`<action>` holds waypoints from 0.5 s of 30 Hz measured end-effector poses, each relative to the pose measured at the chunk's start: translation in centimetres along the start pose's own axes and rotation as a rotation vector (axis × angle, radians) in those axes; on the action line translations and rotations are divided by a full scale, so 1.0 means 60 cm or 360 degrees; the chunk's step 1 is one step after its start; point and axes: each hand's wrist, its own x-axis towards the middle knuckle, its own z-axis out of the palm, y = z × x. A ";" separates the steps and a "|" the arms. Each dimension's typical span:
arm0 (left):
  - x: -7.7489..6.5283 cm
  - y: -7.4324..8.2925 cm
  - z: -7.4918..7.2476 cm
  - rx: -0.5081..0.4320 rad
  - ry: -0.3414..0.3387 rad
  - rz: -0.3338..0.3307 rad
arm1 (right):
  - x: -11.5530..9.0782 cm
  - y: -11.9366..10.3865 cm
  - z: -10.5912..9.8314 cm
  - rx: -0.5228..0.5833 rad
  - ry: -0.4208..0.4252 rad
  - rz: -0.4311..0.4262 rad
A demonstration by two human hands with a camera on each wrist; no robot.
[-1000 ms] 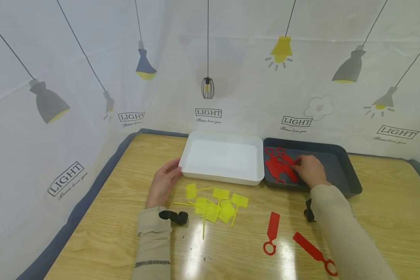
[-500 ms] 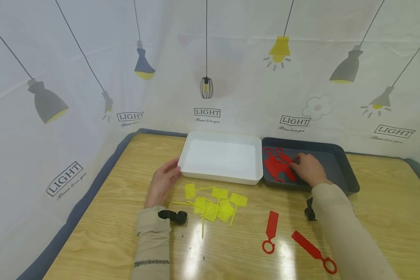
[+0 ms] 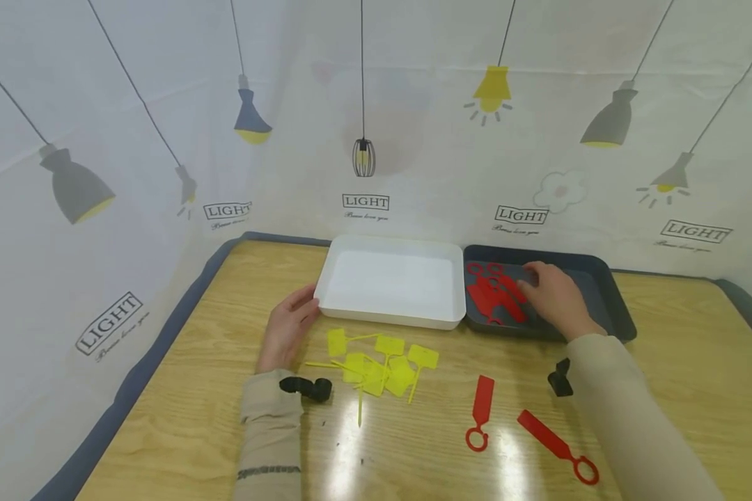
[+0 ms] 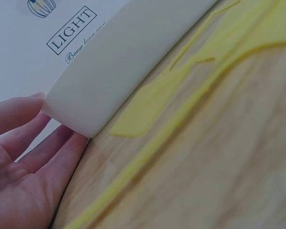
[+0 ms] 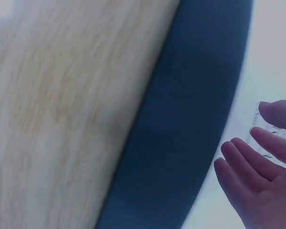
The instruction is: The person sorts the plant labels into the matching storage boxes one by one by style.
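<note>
At the front left corner of the white tray (image 3: 391, 278), my left hand (image 3: 285, 330) touches the tray with relaxed, extended fingers. In the left wrist view, the fingertips (image 4: 37, 97) rest against the tray's corner. My right hand (image 3: 558, 296) is over the dark grey tray (image 3: 620, 306), its thumb and fingers apart and holding nothing. Beside its fingertips, several red ring-ended tags (image 3: 491, 296) lie piled in the dark tray's left part. In the right wrist view, the right hand (image 5: 264, 171) appears with loosely spread fingers beyond the dark tray's wall (image 5: 181, 109).
In front of the white tray, several yellow T-shaped plant labels (image 3: 376, 376) lie heaped on the wooden table (image 3: 182, 403). Two red ring-ended tags lie nearer the front, one upright in view (image 3: 483, 400) and one slanted (image 3: 548, 435). A printed cloth (image 3: 432, 139) hangs behind.
My right hand has let go of a red tag; its fingers have spread and lifted slightly away from the pile. The left hand stays at the white tray's corner. The head view has shifted slightly.
</note>
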 end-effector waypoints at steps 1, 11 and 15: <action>0.000 0.000 0.000 0.0001 -0.0006 0.0003 | -0.005 -0.005 -0.004 0.0018 0.0020 -0.0008; 0.003 -0.002 0.002 0.0017 0.0011 -0.0013 | -0.083 -0.044 -0.014 0.0088 0.0256 -0.0175; 0.002 -0.002 0.001 0.0026 0.0002 -0.0006 | -0.116 -0.051 -0.011 0.0070 0.0357 -0.0242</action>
